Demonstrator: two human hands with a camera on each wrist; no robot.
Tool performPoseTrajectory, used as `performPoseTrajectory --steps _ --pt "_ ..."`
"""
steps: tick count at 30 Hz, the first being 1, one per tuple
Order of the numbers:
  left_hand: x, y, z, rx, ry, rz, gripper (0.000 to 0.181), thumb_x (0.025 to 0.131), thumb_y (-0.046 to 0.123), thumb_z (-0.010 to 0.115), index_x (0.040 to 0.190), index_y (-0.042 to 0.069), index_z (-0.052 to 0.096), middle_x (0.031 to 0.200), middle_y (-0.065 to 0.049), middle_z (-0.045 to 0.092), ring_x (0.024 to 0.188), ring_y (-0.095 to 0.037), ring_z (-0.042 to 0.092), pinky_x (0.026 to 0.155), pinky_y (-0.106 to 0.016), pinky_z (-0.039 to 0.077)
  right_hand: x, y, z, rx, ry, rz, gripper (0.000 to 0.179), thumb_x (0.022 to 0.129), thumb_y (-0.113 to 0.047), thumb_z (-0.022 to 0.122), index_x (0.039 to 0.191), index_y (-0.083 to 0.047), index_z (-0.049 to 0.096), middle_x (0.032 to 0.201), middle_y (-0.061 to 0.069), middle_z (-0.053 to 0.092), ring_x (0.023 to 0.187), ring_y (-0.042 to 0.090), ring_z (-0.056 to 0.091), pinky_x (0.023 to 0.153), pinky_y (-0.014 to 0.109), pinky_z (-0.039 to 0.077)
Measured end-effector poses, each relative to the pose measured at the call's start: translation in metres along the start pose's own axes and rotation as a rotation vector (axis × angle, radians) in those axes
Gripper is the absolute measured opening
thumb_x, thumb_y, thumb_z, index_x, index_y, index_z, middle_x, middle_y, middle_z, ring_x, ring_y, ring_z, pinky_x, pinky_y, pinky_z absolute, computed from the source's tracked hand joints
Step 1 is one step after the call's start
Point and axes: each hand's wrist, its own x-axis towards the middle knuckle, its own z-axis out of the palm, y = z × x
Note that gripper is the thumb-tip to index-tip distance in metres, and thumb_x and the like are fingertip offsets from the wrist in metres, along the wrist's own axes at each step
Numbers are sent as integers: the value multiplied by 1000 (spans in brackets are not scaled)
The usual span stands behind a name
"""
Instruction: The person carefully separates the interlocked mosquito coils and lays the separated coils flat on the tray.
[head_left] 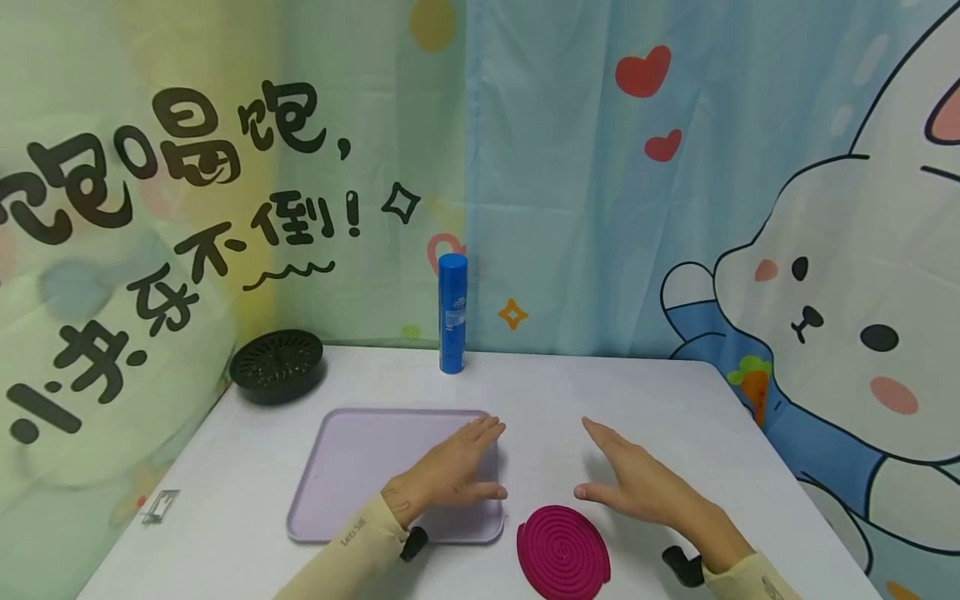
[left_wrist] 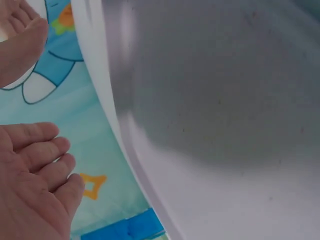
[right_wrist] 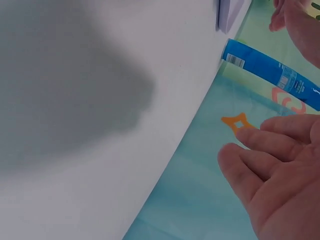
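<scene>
"Lilac tray (head_left: 367,467), lower left of centre. What's over its right side?"

"Left hand (head_left: 450,472), fingers extended, thumb apart, gripping nothing."

"And the right hand (head_left: 645,485)?"

"Lower right of centre, opened likewise, holding nothing. Pink coil (head_left: 564,550) lies at bottom centre, between them."

Legible lettering and marks

Left of the blue cylinder (head_left: 452,313), you can read black characters (head_left: 293,240) on the printed curtain (head_left: 517,150): "喝饱," above "不倒!". On the cylinder itself, you see a barcode (right_wrist: 235,60) and white print too small to read. Nearer you than the cylinder, lettering on your left sleeve (head_left: 345,567) begins "Let".
</scene>
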Motion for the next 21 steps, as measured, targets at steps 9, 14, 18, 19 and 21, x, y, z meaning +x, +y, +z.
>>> performPoseTrajectory --steps 9,14,18,19,21 --pt "0 10 12 44 -75 19 90 88 49 76 153 2 38 160 -16 39 151 -31 34 124 -42 28 -7 -5 12 42 -86 52 101 82 -51 80 156 -2 33 157 22 41 143 44 42 111 61 39" --pt "2 18 18 83 -68 57 90 86 52 76 151 1 41 157 -16 43 149 -31 37 123 -39 29 -12 -4 18 52 -95 30 102 82 -52 80 155 0 33 158 24 39 144 45 39 111 65 37" --pt "2 23 24 93 -76 67 92 85 56 75 151 2 42 157 -14 44 149 -29 38 122 -38 31 -16 -4 22 58 -109 -4 104 82 -56 79 155 1 33 158 25 37 144 45 39 110 63 39" --pt "2 24 25 95 -81 67 92 85 57 75 151 2 41 157 -13 44 149 -28 38 122 -38 31 -17 -4 23 61 -116 -10 104 82 -56 78 155 1 33 158 26 37 144 46 39 110 63 39" --pt "1 26 29 102 -88 67 94 85 60 74 152 3 41 158 -12 43 148 -28 39 121 -38 33 -18 -4 25 69 -137 -17 104 81 -58 77 154 2 34 158 26 37 143 46 40 109 63 40"
